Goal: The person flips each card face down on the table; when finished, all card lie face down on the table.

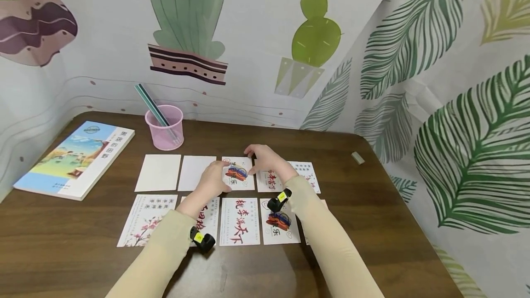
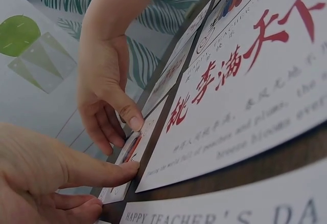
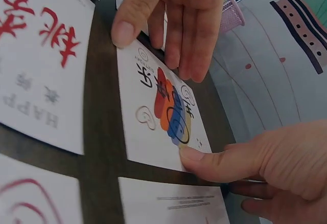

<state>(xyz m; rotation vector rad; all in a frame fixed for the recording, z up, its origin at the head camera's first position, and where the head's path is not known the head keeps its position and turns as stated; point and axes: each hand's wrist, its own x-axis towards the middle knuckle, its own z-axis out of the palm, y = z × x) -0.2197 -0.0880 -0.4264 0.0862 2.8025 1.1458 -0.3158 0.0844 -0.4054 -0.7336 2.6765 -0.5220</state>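
Note:
A white card (image 1: 239, 183) with a colourful brush-stroke design and black lettering lies flat in the back row of cards. My left hand (image 1: 210, 180) is at its left edge, thumb and fingers extended. On the opposite side, my right hand (image 1: 267, 159) has its thumb touching the card's edge in the right wrist view, fingers loosely bent beyond it. Left of this card lie a plain white card (image 1: 192, 169) and a cream card (image 1: 158, 173). A red-lettered card (image 1: 265, 182) is partly hidden under my right hand and wrist, with a blossom-printed card (image 1: 308, 174) beyond.
Nearer me, the front row includes a blossom card (image 1: 142, 217), a red calligraphy card (image 1: 240, 224) and another colourful card (image 1: 281, 233); my forearms cover parts of it. A book (image 1: 76, 160), a pink pen cup (image 1: 165, 134) and an eraser (image 1: 358, 158) stand or lie farther out.

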